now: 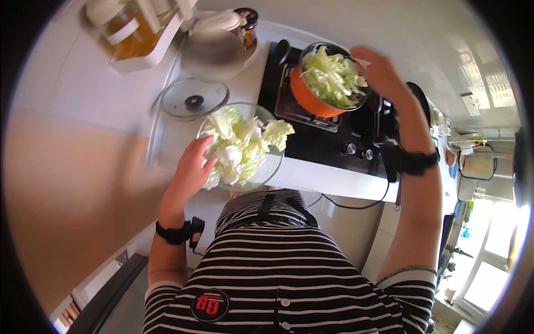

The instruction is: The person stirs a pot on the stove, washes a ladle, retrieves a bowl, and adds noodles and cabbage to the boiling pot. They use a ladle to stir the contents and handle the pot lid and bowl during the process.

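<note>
My left hand (pixel 192 168) is at the left side of a clear glass bowl (pixel 273 169), its thumb and forefinger apart against the leaves. Torn napa cabbage leaves (pixel 233 154) fill the bowl, and some stick out past its rim. On the gas hob (pixel 317 142) stands an orange pot (pixel 308 98) with a dark inside, heaped with cabbage pieces (pixel 331 77). My right hand (pixel 377 71) is blurred at the pot's right rim. A small white piece shows by its fingers, but I cannot tell whether they grip it.
A glass lid with a dark knob (pixel 194 101) lies left of the hob. Behind it are a blurred round metallic thing (pixel 213 54) and a dark-lidded jar (pixel 249 27). A container of amber liquid (pixel 135 35) stands far left. A black cable (pixel 358 206) hangs below the counter edge.
</note>
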Motion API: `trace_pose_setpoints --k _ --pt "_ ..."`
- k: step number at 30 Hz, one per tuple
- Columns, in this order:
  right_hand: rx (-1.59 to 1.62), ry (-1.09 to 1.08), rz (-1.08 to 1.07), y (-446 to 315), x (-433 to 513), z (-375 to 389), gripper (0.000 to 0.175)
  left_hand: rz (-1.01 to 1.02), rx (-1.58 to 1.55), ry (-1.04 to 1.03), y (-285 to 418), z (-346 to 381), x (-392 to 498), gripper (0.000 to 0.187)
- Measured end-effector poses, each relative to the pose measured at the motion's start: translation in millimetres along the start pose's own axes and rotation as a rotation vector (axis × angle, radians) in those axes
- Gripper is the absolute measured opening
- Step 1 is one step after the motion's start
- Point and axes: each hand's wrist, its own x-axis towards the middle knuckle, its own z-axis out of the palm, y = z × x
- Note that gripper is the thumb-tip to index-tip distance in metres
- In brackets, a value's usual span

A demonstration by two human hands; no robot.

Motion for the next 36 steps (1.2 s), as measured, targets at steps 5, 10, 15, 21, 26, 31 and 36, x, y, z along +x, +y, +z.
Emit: trace_pose_setpoints --k 5,10,15,21,26,31,36 --pt "-0.198 -0.052 0.075 5.4 13.1 35.2 0.029 -0.021 0.116 0.109 -16.0 -0.4 -8.4 0.053" --pt "-0.075 -0.022 -0.099 -59.3 -19.8 50.4 0.037 -0.092 0.126 0.122 -30.7 -1.0 -25.3 0.062" --pt "0.376 -0.548 -0.109 -137.6 -47.8 166.2 0.065 -0.546 -0.001 -0.042 -40.4 6.3 -43.4 0.060" --pt "0.095 -0.577 0.031 -179.3 -35.0 253.2 0.085 -0.641 -0.327 -0.011 -28.8 20.4 -46.8 0.040" --pt "0.041 -0.700 -0.402 -178.8 -67.9 238.0 0.094 -0.514 -0.494 0.189 -50.3 36.2 -35.0 0.035" --pt "-0.080 -0.753 -0.356 -183.1 -83.5 231.4 0.108 -0.443 -0.278 0.076 -61.7 46.0 -18.5 0.041" --pt "-0.186 -0.747 -0.392 -188.3 -87.2 239.6 0.116 -0.399 -0.060 0.070 -56.3 36.6 -15.1 0.041"
